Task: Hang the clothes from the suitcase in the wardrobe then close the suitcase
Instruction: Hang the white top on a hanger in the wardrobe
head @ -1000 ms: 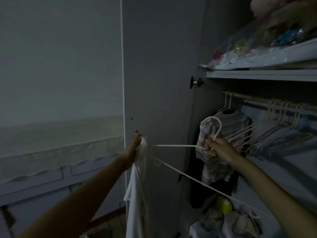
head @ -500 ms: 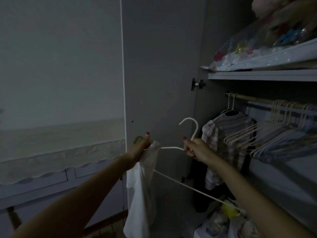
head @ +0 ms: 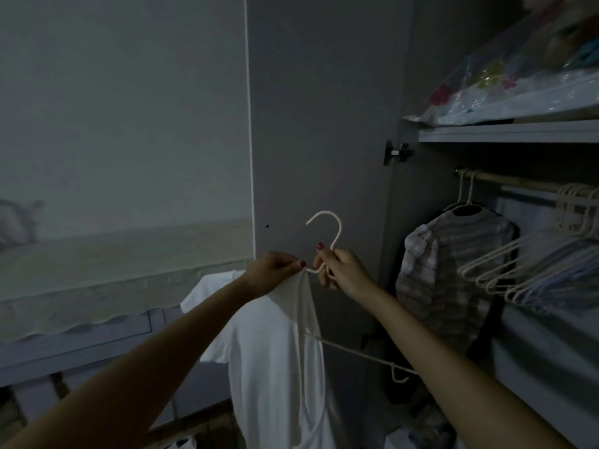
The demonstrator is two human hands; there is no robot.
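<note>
- Gripping the neck of a cream hanger [head: 325,235] just under its hook, the right hand [head: 340,270] has its fingers curled round the wire, in front of the open wardrobe door [head: 317,124].
- The left hand [head: 274,270] pinches the top of a white garment [head: 275,351] beside the right hand, fingertips closed on the cloth at the hanger's shoulder.
- The garment hangs down from that pinch, and the hanger's lower bar [head: 356,354] runs out from behind it towards the right (its small end hook shows).
- In the wardrobe, a striped top [head: 453,270] hangs on the rail [head: 512,183], and a bunch of bare hangers [head: 551,260] sits further right.
- Above the rail, a shelf [head: 505,131] carries a clear plastic bag with coloured flowers [head: 505,89].
- Left of the door lies a dim pale wall [head: 123,108]; the suitcase is out of view.
</note>
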